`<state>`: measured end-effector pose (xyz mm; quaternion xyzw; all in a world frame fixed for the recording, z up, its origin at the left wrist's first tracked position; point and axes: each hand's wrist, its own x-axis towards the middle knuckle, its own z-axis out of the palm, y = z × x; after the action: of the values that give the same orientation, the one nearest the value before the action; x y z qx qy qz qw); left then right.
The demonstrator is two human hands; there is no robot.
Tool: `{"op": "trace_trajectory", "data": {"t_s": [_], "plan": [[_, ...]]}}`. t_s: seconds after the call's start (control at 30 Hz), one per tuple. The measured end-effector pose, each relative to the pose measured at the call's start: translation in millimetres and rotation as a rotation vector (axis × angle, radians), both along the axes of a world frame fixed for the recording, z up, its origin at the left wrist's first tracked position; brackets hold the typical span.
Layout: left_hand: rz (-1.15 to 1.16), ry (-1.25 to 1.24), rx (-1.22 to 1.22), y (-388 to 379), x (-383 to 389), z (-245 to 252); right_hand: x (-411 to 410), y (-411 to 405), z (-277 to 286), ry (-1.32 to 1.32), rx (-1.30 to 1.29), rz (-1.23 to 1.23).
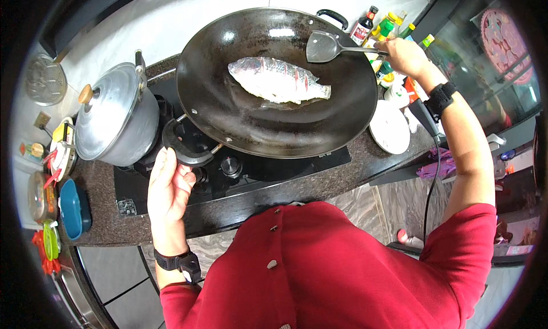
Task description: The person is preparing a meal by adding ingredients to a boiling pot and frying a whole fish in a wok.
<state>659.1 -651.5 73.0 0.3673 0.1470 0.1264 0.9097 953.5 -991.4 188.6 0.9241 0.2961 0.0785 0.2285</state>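
Note:
A large dark wok [274,132] sits tilted over the black gas stove [265,170]. On its inner surface lies a whole scored fish [278,79], head to the left and tail to the right. My right hand [402,57] grips the handle of a metal spatula [323,47], whose blade is raised over the wok's right side, apart from the fish. At the wok's near left, my left hand [169,185] has its fingers closed at the underside of the black side handle [184,147].
A lidded aluminium pot [115,115] stands left of the wok. Sauce bottles [363,27], seasoning jars and a white plate [389,127] are at the right. A blue plastic basin [75,209] rests on the left counter. A black cable [431,192] hangs beside my right arm.

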Motion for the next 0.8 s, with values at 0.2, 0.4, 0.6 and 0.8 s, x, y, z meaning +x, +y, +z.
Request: {"op": "trace_trajectory", "data": {"t_s": [0.2,0.4,0.6,0.8], "plan": [[0.104,0.041,0.001,-6.4,-0.2,1.2,23.4,-0.2,-18.3,0.048,0.015,0.181],[0.16,0.083,0.002,-8.6,-2.7,1.2,27.8,3.6,-18.5,0.164,0.068,0.265],[0.181,0.092,0.011,-9.8,-2.0,1.5,36.1,-2.1,-13.4,0.15,0.121,0.356],[0.197,0.113,0.038,-11.3,-1.6,4.0,54.7,20.5,-7.7,0.09,0.073,0.317]]}}
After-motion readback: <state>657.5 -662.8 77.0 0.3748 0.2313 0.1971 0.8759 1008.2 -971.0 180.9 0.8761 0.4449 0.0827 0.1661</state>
